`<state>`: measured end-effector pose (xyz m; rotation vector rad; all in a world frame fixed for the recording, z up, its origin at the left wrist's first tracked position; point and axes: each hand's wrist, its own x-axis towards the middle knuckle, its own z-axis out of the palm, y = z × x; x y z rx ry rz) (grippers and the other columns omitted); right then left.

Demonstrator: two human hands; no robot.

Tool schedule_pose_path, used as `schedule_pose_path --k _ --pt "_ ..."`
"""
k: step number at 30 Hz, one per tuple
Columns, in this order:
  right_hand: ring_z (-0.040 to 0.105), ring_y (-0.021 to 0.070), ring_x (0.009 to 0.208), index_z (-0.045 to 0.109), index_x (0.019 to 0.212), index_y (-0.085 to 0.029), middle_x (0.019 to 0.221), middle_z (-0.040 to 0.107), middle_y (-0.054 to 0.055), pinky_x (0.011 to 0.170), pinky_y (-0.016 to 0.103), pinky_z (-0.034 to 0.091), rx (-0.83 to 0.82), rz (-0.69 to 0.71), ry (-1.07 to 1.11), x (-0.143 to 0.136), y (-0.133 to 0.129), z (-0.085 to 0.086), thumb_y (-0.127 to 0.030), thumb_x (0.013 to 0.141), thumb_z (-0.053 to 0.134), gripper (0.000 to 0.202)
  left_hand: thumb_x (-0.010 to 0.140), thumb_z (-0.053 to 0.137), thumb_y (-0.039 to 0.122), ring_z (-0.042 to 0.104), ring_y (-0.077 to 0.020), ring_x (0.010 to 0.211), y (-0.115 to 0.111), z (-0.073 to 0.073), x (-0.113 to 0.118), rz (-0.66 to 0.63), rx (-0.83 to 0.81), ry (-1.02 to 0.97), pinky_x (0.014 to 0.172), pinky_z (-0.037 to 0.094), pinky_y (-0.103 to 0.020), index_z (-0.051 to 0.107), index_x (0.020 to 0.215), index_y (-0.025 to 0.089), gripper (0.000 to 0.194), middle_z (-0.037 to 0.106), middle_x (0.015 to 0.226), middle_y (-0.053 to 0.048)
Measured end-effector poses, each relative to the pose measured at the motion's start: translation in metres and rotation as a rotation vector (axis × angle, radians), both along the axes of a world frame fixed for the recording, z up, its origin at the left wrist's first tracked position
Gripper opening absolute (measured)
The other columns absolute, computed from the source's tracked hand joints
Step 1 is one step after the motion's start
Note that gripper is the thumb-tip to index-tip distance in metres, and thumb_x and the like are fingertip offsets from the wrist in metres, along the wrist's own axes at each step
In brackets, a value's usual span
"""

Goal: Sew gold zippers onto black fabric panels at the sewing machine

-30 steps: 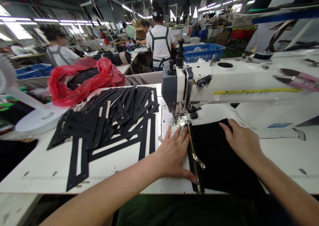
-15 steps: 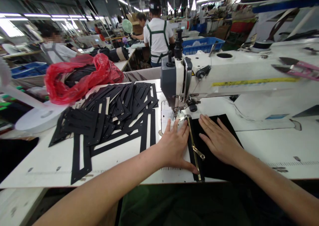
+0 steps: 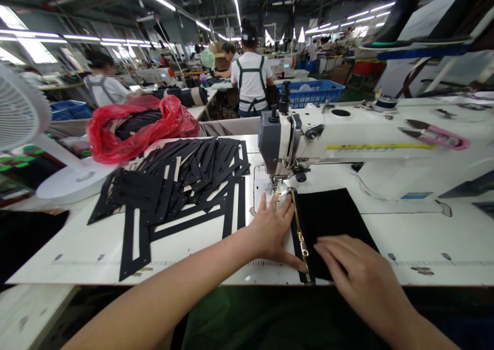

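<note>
My left hand (image 3: 270, 231) lies spread over the left edge of the black fabric piece (image 3: 332, 211) and the tabletop, its thumb on the lower end of the gold-toothed zipper (image 3: 298, 219). The zipper's gold pull (image 3: 304, 248) hangs toward me, right of that thumb. Over the near part of the fabric, my right hand (image 3: 358, 273) is curled, thumb and fingers drawn together just right of the pull; whatever is between them is hidden. Just ahead of my left fingertips is the presser foot (image 3: 277, 182) of the sewing machine (image 3: 280, 139), at the zipper's far end.
Left of the machine lies a heap of black slotted pieces (image 3: 173, 185). Behind it sits a red plastic bag (image 3: 131, 134); a white fan (image 3: 62, 159) stands at the left. Pink-handled snips (image 3: 436, 134) rest on the machine arm. Co-workers (image 3: 250, 77) are beyond the table.
My right hand has moved back toward me from lying flat on the fabric, and its fingers have curled together. The zipper pull has swung to point more straight toward me. My left hand stays put.
</note>
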<state>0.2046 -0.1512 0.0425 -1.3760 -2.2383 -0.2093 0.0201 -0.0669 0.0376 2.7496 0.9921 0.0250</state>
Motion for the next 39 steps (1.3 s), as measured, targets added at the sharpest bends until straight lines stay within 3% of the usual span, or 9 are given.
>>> schedule_pose_path --k 3,7,12,18,23,27,32,34,39 --pt "0.045 0.0233 0.121 0.052 0.125 -0.01 0.129 0.051 0.014 0.1 0.047 0.038 -0.089 0.012 -0.074 -0.001 0.041 -0.003 -0.023 0.093 0.029 0.041 0.056 0.047 0.084 -0.001 -0.0432 0.135 -0.001 0.002 0.0 0.003 0.002 0.0 0.104 -0.004 -0.062 0.007 0.142 0.005 0.123 0.008 0.149 -0.021" --pt "0.025 0.0228 0.134 0.03 0.139 -0.011 0.143 0.032 0.012 0.106 0.053 0.024 -0.225 -0.01 -0.176 0.005 0.071 -0.03 -0.042 0.093 0.028 0.056 0.054 0.046 0.086 0.001 -0.0445 0.134 -0.002 0.003 0.001 0.015 0.028 0.012 0.104 -0.004 -0.062 0.008 0.142 0.004 0.126 0.01 0.148 -0.023" --pt "0.025 0.0262 0.133 0.033 0.138 -0.007 0.143 0.031 0.016 0.105 0.055 0.025 -0.204 -0.196 -0.198 0.023 0.06 -0.039 -0.041 0.093 0.025 0.057 0.055 0.046 0.087 0.002 -0.0455 0.134 -0.003 0.001 0.0 0.025 0.031 -0.011 0.104 -0.004 -0.062 0.01 0.142 0.004 0.125 0.012 0.148 -0.023" --pt "0.016 0.0212 0.136 0.024 0.142 -0.01 0.146 0.026 0.012 0.108 0.048 0.024 -0.201 0.111 -0.233 0.003 0.04 -0.03 -0.037 0.093 0.032 0.056 0.06 0.045 0.082 -0.002 -0.0448 0.134 -0.003 -0.001 -0.001 0.016 0.032 -0.011 0.104 -0.004 -0.063 0.008 0.142 0.004 0.12 0.008 0.149 -0.022" --pt "0.016 0.0247 0.136 0.022 0.142 -0.008 0.146 0.023 0.015 0.108 0.052 0.022 -0.216 0.139 -0.257 -0.002 0.034 -0.031 -0.048 0.089 0.037 0.068 0.058 0.046 0.083 -0.003 -0.0439 0.135 -0.002 -0.004 0.003 0.021 0.002 -0.014 0.103 -0.006 -0.064 0.005 0.143 0.005 0.123 0.005 0.149 -0.02" --pt "0.022 0.0243 0.134 0.02 0.143 -0.013 0.145 0.027 0.014 0.106 0.051 0.028 -0.267 0.172 -0.193 0.009 0.042 -0.02 -0.045 0.091 0.036 0.063 0.057 0.045 0.086 -0.002 -0.0363 0.137 -0.003 0.009 -0.026 0.016 -0.01 -0.067 0.108 -0.002 -0.057 0.007 0.143 0.007 0.123 0.003 0.15 -0.018" --pt "0.025 0.022 0.134 0.03 0.14 -0.014 0.145 0.03 0.012 0.108 0.047 0.026 -0.174 0.162 -0.117 0.016 0.067 -0.018 -0.033 0.093 0.033 0.05 0.066 0.042 0.081 -0.002 -0.0333 0.138 -0.035 0.018 -0.092 0.27 0.174 -0.023 0.109 -0.003 -0.056 0.015 0.142 0.004 0.111 0.009 0.148 -0.022" --pt "0.027 0.0218 0.133 0.032 0.139 -0.014 0.143 0.033 0.012 0.107 0.048 0.027 -0.178 0.194 -0.138 0.015 0.074 -0.025 -0.029 0.093 0.033 0.048 0.065 0.048 0.079 0.001 -0.0347 0.137 -0.058 0.006 -0.105 0.211 0.129 0.073 0.109 -0.001 -0.057 0.016 0.142 0.004 0.111 0.009 0.148 -0.022" --pt "0.025 0.0203 0.134 0.03 0.139 -0.011 0.145 0.03 0.012 0.108 0.047 0.027 -0.157 0.181 -0.104 0.013 0.075 -0.039 -0.022 0.093 0.032 0.048 0.074 0.062 0.047 0.007 -0.0347 0.137 -0.096 -0.018 -0.103 0.089 0.134 0.123 0.108 0.001 -0.061 0.02 0.141 0.008 0.088 0.017 0.147 -0.021"
